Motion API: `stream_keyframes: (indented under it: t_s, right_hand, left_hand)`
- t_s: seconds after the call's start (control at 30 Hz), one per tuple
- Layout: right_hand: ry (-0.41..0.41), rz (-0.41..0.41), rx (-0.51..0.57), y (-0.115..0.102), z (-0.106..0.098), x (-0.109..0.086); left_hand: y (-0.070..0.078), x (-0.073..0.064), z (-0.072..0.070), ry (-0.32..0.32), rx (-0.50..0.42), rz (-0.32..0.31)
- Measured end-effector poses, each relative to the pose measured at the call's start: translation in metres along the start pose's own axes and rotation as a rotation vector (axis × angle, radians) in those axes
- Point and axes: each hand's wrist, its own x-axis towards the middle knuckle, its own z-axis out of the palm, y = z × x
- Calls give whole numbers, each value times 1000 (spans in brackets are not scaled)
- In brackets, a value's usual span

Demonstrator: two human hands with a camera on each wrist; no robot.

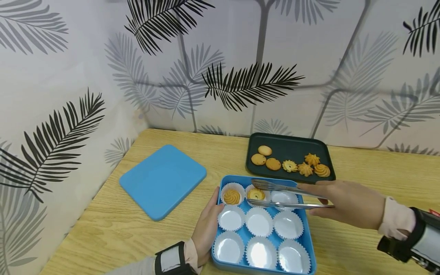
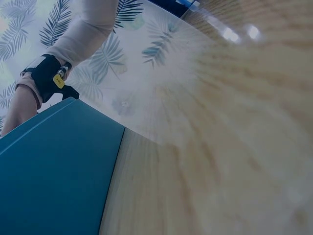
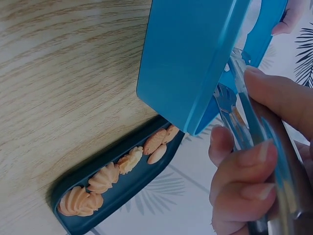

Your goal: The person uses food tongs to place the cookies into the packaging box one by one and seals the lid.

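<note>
A blue box (image 1: 311, 244) holds rows of white paper cups (image 1: 259, 222). At its left side my left hand (image 1: 207, 225) grips the wall, thumb at the rim and fingers along the outside. My right hand (image 1: 347, 200) holds metal tongs (image 1: 288, 205) over the box's back row. Their tips stand apart on either side of a flower-shaped cookie (image 1: 256, 194) in the back middle cup. A swirled cookie (image 1: 232, 196) sits in the back left cup. In the right wrist view, the thumb and curled fingers (image 3: 244, 196) hold the tongs' arms.
Behind the box, a dark green tray (image 1: 285, 141) carries several round, star-shaped and swirled cookies (image 1: 305, 169). A flat blue lid (image 1: 163, 179) lies on the wooden table (image 1: 113, 214) to the left. Leaf-patterned cloth (image 1: 223, 46) hangs along the back and left.
</note>
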Motion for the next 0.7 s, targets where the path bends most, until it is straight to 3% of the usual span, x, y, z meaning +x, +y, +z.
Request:
stream_keyframes:
  t_s: [0.37,0.7]
  right_hand:
    - [-13,30,-6,-2,1,1]
    - [4,-6,32,1,-6,-5]
  left_hand:
    - [-1,0,0,10,1,-5]
    - [-1,0,0,0,-8,4]
